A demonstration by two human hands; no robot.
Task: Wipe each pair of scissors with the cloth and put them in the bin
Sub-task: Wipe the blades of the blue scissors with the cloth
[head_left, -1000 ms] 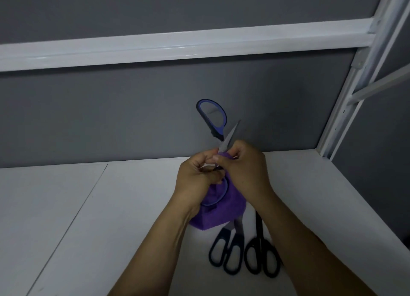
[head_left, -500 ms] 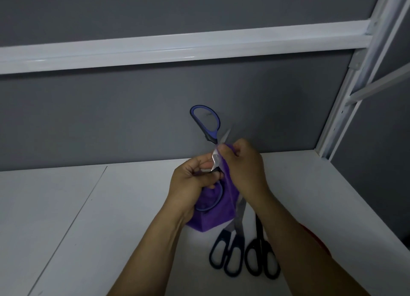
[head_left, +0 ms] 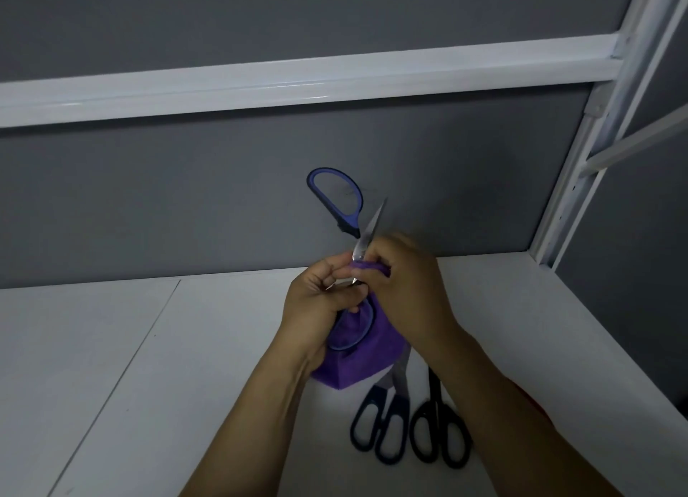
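Note:
My left hand (head_left: 320, 303) grips an opened pair of blue-handled scissors (head_left: 337, 198), one handle loop standing up and the other down by my palm. A bare blade tip pokes up between my hands. My right hand (head_left: 405, 291) pinches the purple cloth (head_left: 357, 362) round the lower part of that blade; the rest of the cloth hangs below both hands. Two more pairs lie on the white table (head_left: 149, 385) under my right forearm: a dark-blue-handled pair (head_left: 379, 433) and a black-handled pair (head_left: 439, 437). No bin shows.
A grey wall panel with a white rail (head_left: 298, 83) closes the back. A white post (head_left: 580, 183) stands at the right rear corner. Something red (head_left: 536, 403) peeks out beyond my right forearm.
The cloth in my right hand slid back down the blade, so more bare blade tip shows than half a second ago. The upper handle loop shifted slightly.

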